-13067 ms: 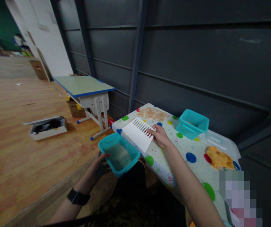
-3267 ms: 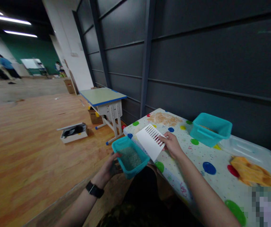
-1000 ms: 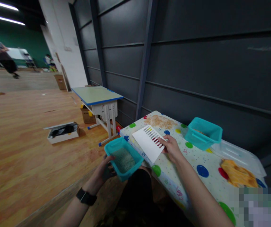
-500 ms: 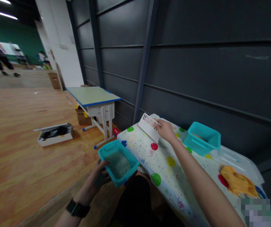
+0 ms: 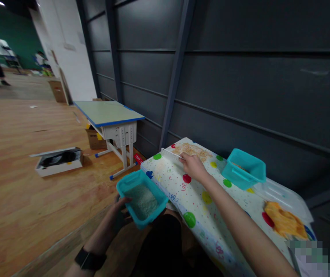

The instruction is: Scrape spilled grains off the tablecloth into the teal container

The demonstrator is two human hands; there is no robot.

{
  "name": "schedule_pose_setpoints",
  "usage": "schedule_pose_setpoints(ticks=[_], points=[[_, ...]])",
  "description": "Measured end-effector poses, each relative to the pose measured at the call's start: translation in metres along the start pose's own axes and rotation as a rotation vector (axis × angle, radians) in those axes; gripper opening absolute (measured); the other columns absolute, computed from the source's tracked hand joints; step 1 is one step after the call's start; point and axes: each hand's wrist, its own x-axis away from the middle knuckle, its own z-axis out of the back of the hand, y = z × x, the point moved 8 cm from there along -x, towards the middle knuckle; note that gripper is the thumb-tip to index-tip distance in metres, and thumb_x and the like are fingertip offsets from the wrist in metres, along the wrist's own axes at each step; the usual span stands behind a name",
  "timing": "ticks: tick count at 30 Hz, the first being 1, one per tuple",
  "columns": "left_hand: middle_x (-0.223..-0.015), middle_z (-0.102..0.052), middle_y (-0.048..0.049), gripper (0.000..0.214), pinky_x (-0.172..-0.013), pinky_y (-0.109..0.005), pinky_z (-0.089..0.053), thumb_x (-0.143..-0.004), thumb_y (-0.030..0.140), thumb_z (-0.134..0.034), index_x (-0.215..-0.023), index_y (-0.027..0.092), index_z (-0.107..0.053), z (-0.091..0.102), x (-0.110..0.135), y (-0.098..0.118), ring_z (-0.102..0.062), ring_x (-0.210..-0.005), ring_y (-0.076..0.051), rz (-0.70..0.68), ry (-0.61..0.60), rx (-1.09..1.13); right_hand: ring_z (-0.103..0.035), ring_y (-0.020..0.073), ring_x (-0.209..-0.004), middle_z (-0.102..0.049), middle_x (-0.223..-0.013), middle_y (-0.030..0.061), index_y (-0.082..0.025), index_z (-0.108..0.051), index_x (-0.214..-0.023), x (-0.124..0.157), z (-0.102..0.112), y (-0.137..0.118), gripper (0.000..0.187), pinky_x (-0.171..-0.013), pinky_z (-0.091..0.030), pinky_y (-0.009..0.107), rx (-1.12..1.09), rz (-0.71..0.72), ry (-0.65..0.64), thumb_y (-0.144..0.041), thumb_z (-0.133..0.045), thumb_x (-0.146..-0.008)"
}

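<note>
The right hand is pinching one end of a white card, which is jutting from the fingertips near some grains. The left hand is gripping a blue tub, thumb overlapping its rim.

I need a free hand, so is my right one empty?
No, the right hand grips the white card, seen nearly edge-on.
</note>
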Motion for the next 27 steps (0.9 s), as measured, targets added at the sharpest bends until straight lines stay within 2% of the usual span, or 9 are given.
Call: schedule_pose_setpoints(ticks=[7, 11, 14, 18, 21, 24, 27], points=[[-0.092, -0.072, 0.0006, 0.047, -0.061, -0.036, -0.065, -0.094, 0.025, -0.079, -0.135, 0.033, -0.056, 0.006, -0.012, -0.006, -0.077, -0.066, -0.023, 0.019, -0.016, 0.010, -0.073, 0.0254, -0.085, -0.086, -0.099, 0.0124, -0.020, -0.081, -0.120, 0.024, -0.006, -0.005, 0.035, -0.075, -0.037, 0.031, -0.041, 0.065, 0.009, -0.010, -0.051, -0.104], [-0.094, -0.074, -0.0006, 0.052, -0.065, -0.041, -0.068, -0.095, 0.025, -0.078, -0.141, 0.034, -0.056, 0.008, -0.010, -0.007, -0.075, -0.065, -0.022, 0.006, -0.003, 0.029, -0.071, 0.0235, -0.079, -0.084, -0.094, 0.0094, -0.023, -0.081, -0.112, 0.040, -0.010, -0.001, 0.035, -0.075, -0.038, 0.031, -0.105, 0.119, 0.031, -0.008, -0.054, -0.097], [-0.088, -0.070, 0.0014, 0.050, -0.067, -0.041, -0.069, -0.095, 0.026, -0.078, -0.140, 0.033, -0.057, 0.005, -0.004, -0.005, -0.076, -0.066, -0.023, -0.024, -0.004, 0.028, -0.072, 0.0234, -0.079, -0.084, -0.094, 0.0084, -0.023, -0.081, -0.109, 0.045, -0.010, 0.005, 0.035, -0.075, -0.039, 0.030, -0.156, 0.133, 0.059, -0.006, -0.055, -0.094], [-0.093, -0.072, -0.0011, 0.046, -0.064, -0.039, -0.068, -0.096, 0.023, -0.076, -0.137, 0.033, -0.057, 0.001, 0.004, -0.001, -0.077, -0.067, -0.024, 0.001, 0.020, 0.026, -0.076, 0.0267, -0.088, -0.086, -0.100, 0.0104, -0.022, -0.079, -0.110, 0.033, -0.008, 0.013, 0.034, -0.079, -0.043, 0.030, -0.206, 0.092, 0.125, -0.004, -0.055, -0.094], [-0.091, -0.071, -0.0014, 0.039, -0.062, -0.036, -0.065, -0.098, 0.020, -0.072, -0.133, 0.031, -0.057, -0.001, 0.008, 0.002, -0.077, -0.068, -0.024, 0.031, 0.044, 0.019, -0.077, 0.0273, -0.097, -0.086, -0.106, 0.0112, -0.023, -0.078, -0.107, 0.018, -0.009, 0.009, 0.031, -0.084, -0.047, 0.030, -0.263, 0.100, 0.164, -0.005, -0.054, -0.098], [-0.090, -0.070, -0.0013, 0.039, -0.061, -0.036, -0.064, -0.098, 0.020, -0.071, -0.132, 0.031, -0.055, 0.000, 0.007, 0.003, -0.077, -0.068, -0.024, 0.037, 0.046, 0.002, -0.077, 0.0258, -0.098, -0.085, -0.104, 0.0095, -0.023, -0.077, -0.101, 0.008, -0.016, 0.002, 0.029, -0.087, -0.049, 0.029, -0.337, 0.132, 0.159, -0.006, -0.053, -0.099], [-0.090, -0.070, -0.0013, 0.044, -0.059, -0.035, -0.062, -0.097, 0.024, -0.074, -0.136, 0.033, -0.055, 0.002, 0.004, 0.002, -0.074, -0.066, -0.023, 0.010, 0.029, -0.004, -0.075, 0.0239, -0.091, -0.082, -0.094, 0.0062, -0.024, -0.075, -0.095, 0.010, -0.025, 0.001, 0.030, -0.085, -0.048, 0.028, -0.393, 0.157, 0.134, -0.004, -0.053, -0.095]])
